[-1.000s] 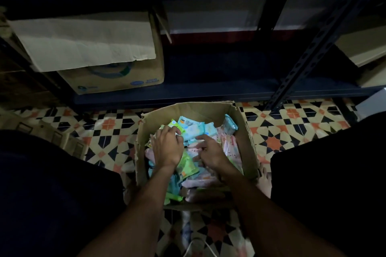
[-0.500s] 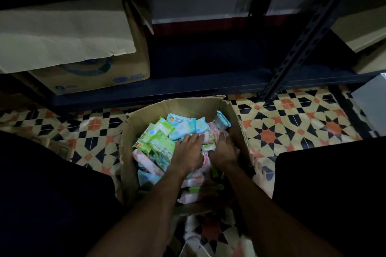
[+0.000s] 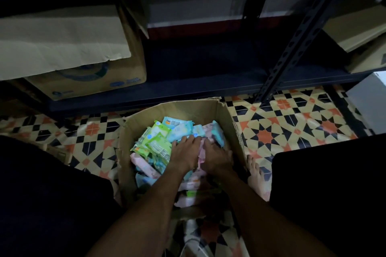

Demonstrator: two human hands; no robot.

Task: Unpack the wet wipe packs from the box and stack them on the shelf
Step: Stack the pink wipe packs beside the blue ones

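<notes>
An open cardboard box [image 3: 236, 129] stands on the tiled floor between my knees, filled with several wet wipe packs in green [image 3: 155, 142], blue [image 3: 179, 129] and pink [image 3: 144, 165]. My left hand [image 3: 186, 152] and my right hand [image 3: 217, 157] lie side by side, palms down, in the right half of the box, pressing on pink packs. Their fingertips are partly buried among the packs, so a firm grip does not show. The dark metal shelf [image 3: 188, 92] runs just behind the box, its lowest board bare in the middle.
A large cardboard carton [image 3: 87, 81] with an open flap sits on the shelf at the left. A perforated shelf post [image 3: 292, 48] slants down at the right, with more cartons [image 3: 363, 33] beyond it. My bare foot [image 3: 255, 171] rests right of the box.
Both hands have shifted from the box's middle to its right side and now lie close together. The green packs at the left are uncovered. The camera view has drifted slightly.
</notes>
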